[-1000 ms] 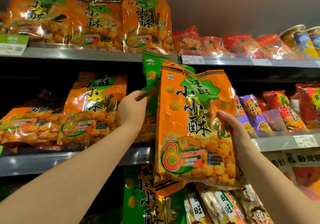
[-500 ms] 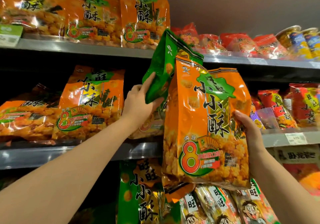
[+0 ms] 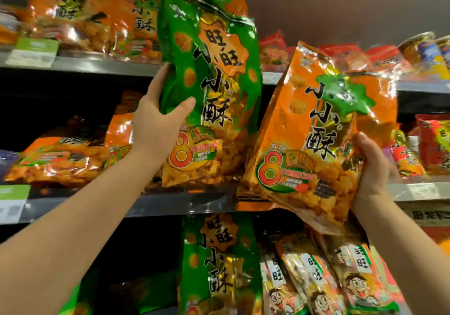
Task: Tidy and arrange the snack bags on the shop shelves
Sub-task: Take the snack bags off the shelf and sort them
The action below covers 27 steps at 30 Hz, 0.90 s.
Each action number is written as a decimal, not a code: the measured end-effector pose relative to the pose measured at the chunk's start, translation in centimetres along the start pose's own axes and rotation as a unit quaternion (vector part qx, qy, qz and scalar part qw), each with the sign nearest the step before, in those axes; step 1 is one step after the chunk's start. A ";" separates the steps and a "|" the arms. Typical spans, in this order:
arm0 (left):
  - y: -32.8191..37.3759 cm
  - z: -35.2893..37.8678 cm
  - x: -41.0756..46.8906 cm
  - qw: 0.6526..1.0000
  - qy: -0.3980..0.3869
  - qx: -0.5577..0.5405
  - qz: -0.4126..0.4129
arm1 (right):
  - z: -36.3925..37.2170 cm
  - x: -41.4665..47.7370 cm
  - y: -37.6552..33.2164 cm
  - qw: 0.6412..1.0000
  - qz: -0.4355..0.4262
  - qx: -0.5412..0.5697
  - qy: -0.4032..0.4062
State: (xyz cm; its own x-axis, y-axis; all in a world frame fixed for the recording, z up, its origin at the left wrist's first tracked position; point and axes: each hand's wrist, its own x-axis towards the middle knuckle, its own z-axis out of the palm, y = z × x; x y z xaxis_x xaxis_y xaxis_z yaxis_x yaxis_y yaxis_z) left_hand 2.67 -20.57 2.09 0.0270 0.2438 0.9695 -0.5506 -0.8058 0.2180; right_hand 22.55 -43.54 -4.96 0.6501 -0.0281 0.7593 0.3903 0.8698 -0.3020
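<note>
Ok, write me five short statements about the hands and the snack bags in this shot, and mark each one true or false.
1. The left hand grips the green bag. True.
2. The right hand holds nothing. False: it grips the orange bag at its right edge.
3. The green bag is held higher than the orange bag. True.
4. The top shelf carries only green bags. False: orange bags stand on its left part.
5. A second green bag stands on the shelf level below the two held bags. True.
</note>
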 end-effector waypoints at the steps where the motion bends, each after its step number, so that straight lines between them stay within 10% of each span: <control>1: -0.1 -0.8 -0.3 1.000 0.002 0.003 -0.005 | 0.5 0.5 0.4 1.000 -0.003 -0.002 0.000; 27: -2.2 -16.6 1.1 0.987 0.075 -0.062 -0.127 | 13.6 7.2 8.0 0.988 -0.032 -0.139 -0.059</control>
State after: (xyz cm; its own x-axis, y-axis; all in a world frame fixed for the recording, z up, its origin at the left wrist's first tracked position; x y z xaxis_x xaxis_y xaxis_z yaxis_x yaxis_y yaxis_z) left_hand -9.95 -9.61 0.78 0.0578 0.5145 0.8555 -0.6396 -0.6389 0.4274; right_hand 21.48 -30.09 5.89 0.5432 -0.0069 0.8396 0.6034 0.6984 -0.3847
